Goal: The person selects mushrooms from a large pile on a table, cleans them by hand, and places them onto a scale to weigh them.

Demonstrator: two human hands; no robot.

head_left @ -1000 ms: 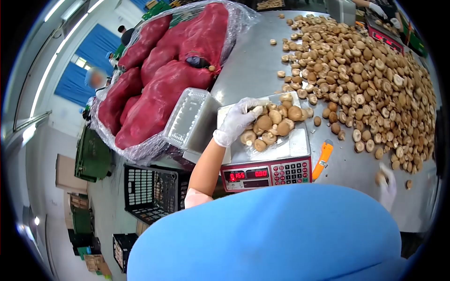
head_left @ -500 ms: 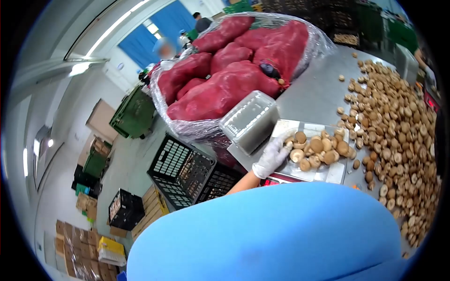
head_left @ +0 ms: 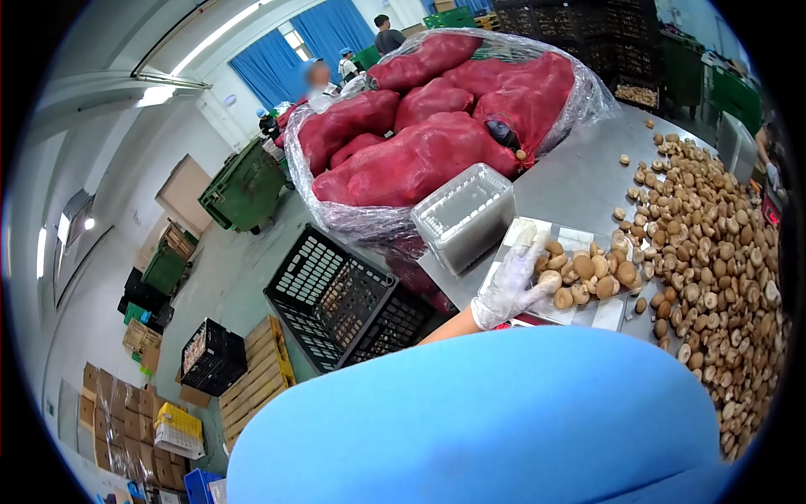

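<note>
My left hand (head_left: pixel 514 279), in a thin whitish glove, reaches in past the blue cloth at the bottom of the view. Its fingers are stretched out along the left end of a clear plastic tray (head_left: pixel 606 309), and the thumb points apart from them toward the mushrooms. Brown mushrooms (head_left: pixel 598 270) are heaped in the tray, which rests on a flat weighing scale (head_left: pixel 544 228) with a red display partly hidden by the wrist. Nothing of my right hand shows.
A stack of clear trays (head_left: pixel 466 220) stands left of the scale. Loose mushrooms (head_left: pixel 714 260) cover the right of the metal table (head_left: pixel 579 178). Red mesh sacks (head_left: pixel 420 160) fill a plastic-lined bin behind. Black crates (head_left: pixel 323 294) stand at the left; other people are farther back.
The view has tilted and shifted slightly, so the scene sits farther right. My left hand's fingers are more stretched out along the tray's end, the thumb spread wider.
</note>
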